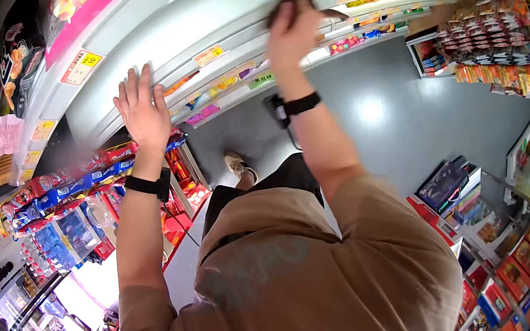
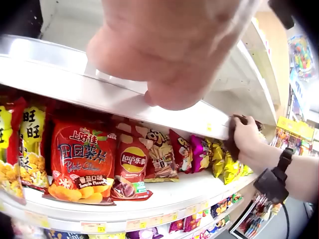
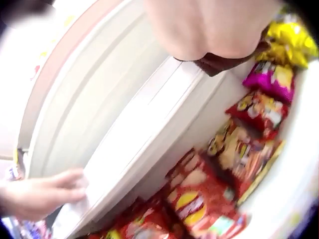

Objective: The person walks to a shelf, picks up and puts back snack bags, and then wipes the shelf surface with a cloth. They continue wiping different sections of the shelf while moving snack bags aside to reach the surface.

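Note:
My right hand [image 1: 295,34] grips a dark brown cloth [image 1: 275,14] against the front edge of a white shelf [image 1: 189,23]. Folds of the cloth [image 3: 214,65] stick out below the fingers in the right wrist view. Farther left along the same shelf, my left hand [image 1: 148,114] rests with its fingers straight and spread, holding nothing. Its palm side overlaps the shelf's front edge in the left wrist view. No goods stand on the stretch of shelf between the hands.
Snack bags [image 2: 82,159] line the shelf below. A price tag [image 1: 209,56] sits on the shelf front between my hands. Hanging snack packs [image 1: 485,33] are at the right, a rack of red and blue packets [image 1: 51,201] at the left. Grey floor [image 1: 371,95] lies below.

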{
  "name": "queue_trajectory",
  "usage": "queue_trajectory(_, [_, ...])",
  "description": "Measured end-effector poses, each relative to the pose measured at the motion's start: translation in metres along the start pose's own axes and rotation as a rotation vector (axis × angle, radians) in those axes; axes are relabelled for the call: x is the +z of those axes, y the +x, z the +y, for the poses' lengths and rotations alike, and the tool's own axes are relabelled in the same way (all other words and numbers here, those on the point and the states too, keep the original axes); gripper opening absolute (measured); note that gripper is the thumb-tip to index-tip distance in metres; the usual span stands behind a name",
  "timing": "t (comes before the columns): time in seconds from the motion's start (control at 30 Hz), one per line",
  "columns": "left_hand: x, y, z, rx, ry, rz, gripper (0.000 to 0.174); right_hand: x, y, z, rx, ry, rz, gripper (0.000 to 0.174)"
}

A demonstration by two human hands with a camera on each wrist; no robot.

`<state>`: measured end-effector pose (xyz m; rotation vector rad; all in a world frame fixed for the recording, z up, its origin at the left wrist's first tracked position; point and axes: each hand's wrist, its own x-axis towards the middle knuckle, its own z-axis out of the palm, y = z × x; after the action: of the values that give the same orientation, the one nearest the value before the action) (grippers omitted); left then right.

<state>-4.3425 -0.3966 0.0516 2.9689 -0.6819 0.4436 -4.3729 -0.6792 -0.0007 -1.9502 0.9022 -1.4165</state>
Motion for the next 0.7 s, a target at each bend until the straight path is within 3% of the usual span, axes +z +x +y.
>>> queue_trajectory(0.03, [0.001,0.001,0.003,-0.001,0.016,0.015,0.046,0.005,-0.026,-0.01,-0.121,0.06,-0.075,0.028])
queue_trajectory(0.07, [0.0,0.001,0.006,-0.004,0.039,0.02,0.047,0.013,-0.056,-0.013,-0.386,-0.063,-0.171,0.032])
queue_trajectory(0.17, [-0.004,0.004,-0.001,0.034,0.008,-0.02,0.048,-0.008,-0.066,-0.044,-0.457,0.087,-0.55,0.03])
queue_trajectory(0.2, [-0.005,0.005,-0.002,0.019,0.006,-0.027,0.05,-0.008,-0.046,-0.029,-0.542,0.006,-0.445,0.031])
queue_trajectory(0.27, [-0.007,0.004,-0.005,0.034,-0.006,-0.01,0.051,-0.012,-0.005,0.008,-0.146,0.079,-0.138,0.025])
queue_trajectory(0.3, [-0.006,0.005,-0.004,0.039,-0.014,0.001,0.051,-0.013,0.007,0.016,-0.052,0.032,0.016,0.028])
queue_trajectory(0.37, [-0.005,-0.001,-0.003,0.024,0.006,0.009,0.052,0.0,-0.016,0.0,-0.032,-0.032,-0.025,0.029])
queue_trajectory(0.4, [-0.004,0.0,-0.002,0.022,0.028,0.015,0.052,0.006,-0.045,-0.011,-0.084,0.058,-0.167,0.031])
queue_trajectory(0.43, [-0.001,0.003,-0.001,0.024,0.046,0.028,0.052,0.015,-0.077,-0.014,-0.375,0.026,-0.265,0.032])
queue_trajectory(0.47, [-0.001,0.004,-0.001,0.021,0.058,0.011,0.051,0.002,-0.093,-0.042,-0.482,-0.074,-0.459,0.034])
queue_trajectory(0.5, [-0.004,0.004,-0.001,0.039,0.031,0.018,0.051,0.003,-0.106,-0.056,-0.43,0.119,-0.586,0.034])
queue_trajectory(0.6, [-0.009,0.007,-0.01,0.084,-0.037,0.017,0.051,-0.006,-0.07,-0.048,-0.48,0.019,-0.494,0.028])
queue_trajectory(0.63, [-0.009,0.006,-0.012,0.081,-0.064,0.019,0.051,-0.009,-0.046,-0.036,-0.406,0.085,-0.368,0.024])
queue_trajectory(0.7, [-0.009,0.003,-0.019,0.071,-0.126,0.04,0.052,-0.009,-0.023,-0.017,-0.067,0.066,-0.066,0.027])
